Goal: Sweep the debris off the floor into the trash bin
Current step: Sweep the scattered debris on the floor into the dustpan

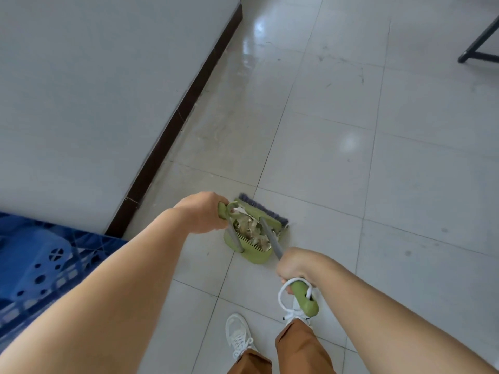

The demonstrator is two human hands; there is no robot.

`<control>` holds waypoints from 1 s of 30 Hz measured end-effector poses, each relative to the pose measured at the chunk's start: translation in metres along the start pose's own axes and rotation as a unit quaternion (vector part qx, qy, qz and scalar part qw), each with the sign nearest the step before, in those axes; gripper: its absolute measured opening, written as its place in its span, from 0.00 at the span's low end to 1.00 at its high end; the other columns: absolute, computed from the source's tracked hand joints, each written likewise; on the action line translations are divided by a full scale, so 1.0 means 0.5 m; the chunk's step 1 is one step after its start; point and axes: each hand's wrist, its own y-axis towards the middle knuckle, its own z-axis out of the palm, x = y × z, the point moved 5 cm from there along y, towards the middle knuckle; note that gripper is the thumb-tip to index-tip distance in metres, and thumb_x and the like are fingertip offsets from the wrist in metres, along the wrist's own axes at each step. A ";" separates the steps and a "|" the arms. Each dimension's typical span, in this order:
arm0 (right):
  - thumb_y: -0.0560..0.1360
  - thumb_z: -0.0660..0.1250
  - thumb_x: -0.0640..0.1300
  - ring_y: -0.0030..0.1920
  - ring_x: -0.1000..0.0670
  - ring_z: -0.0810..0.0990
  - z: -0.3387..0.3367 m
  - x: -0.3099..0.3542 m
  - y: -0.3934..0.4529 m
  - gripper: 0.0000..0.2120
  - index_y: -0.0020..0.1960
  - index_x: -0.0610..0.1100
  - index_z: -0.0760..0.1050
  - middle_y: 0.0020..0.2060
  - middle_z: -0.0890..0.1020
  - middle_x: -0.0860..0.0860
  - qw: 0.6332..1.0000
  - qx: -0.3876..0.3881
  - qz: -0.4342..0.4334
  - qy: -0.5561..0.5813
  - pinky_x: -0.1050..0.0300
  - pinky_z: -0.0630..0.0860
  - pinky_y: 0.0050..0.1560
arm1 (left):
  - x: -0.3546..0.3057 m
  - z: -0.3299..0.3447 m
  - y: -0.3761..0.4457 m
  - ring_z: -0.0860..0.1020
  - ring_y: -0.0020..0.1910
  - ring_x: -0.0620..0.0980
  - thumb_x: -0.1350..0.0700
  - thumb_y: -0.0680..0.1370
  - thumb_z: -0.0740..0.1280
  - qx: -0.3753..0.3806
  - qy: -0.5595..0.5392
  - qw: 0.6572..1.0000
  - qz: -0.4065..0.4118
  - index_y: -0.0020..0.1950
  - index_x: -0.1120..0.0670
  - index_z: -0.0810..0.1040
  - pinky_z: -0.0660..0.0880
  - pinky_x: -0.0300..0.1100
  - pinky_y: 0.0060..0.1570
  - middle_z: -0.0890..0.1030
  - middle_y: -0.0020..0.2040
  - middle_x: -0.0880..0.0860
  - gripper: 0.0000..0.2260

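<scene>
A blue crate [35, 268] sits at lower left beside a white wall [94, 90] with a dark skirting [172, 130]. At centre, the left hand [201, 213] grips the green dustpan [249, 242] handle; debris [249, 228] lies heaped inside the pan on the tiled floor [351, 171]. Just right, the broom [266, 211] bristles touch the pan's mouth. The right hand [295, 265] clamps the broom's handle at lower centre, above white shoes [239, 334].

one dustpan [251, 252], one broom [266, 214], two hands [202, 211], two white shoes [239, 336]
</scene>
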 end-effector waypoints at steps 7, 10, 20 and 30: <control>0.72 0.58 0.35 0.23 0.49 0.73 0.008 -0.007 -0.043 0.12 0.30 0.39 0.70 0.19 0.74 0.46 0.996 -0.028 0.015 0.086 0.56 0.72 0.34 | 0.000 0.023 -0.050 0.80 0.46 0.54 0.48 0.73 0.71 -0.036 0.003 0.999 0.025 0.53 0.46 0.81 0.78 0.45 0.46 0.83 0.46 0.49 0.10; 0.71 0.59 0.36 0.23 0.49 0.70 0.012 -0.018 -0.064 0.13 0.28 0.41 0.69 0.23 0.73 0.45 0.993 -0.030 0.016 0.115 0.54 0.72 0.37 | 0.017 0.033 -0.075 0.79 0.45 0.53 0.48 0.73 0.71 -0.045 0.002 0.999 0.030 0.53 0.46 0.81 0.75 0.43 0.43 0.82 0.44 0.48 0.09; 0.78 0.61 0.38 0.22 0.51 0.66 -0.059 0.039 -0.157 0.13 0.35 0.39 0.69 0.17 0.71 0.49 0.984 -0.077 -0.030 0.157 0.64 0.67 0.22 | 0.029 -0.082 -0.149 0.79 0.45 0.56 0.48 0.73 0.72 -0.120 0.002 0.991 0.058 0.51 0.49 0.81 0.78 0.48 0.46 0.82 0.44 0.51 0.09; 0.80 0.60 0.42 0.24 0.51 0.68 -0.149 0.138 -0.232 0.13 0.37 0.39 0.69 0.21 0.73 0.48 0.974 -0.144 -0.081 0.158 0.62 0.69 0.24 | -0.010 -0.210 -0.200 0.77 0.44 0.55 0.48 0.73 0.71 -0.224 -0.001 0.972 0.076 0.53 0.47 0.80 0.71 0.42 0.41 0.80 0.44 0.50 0.10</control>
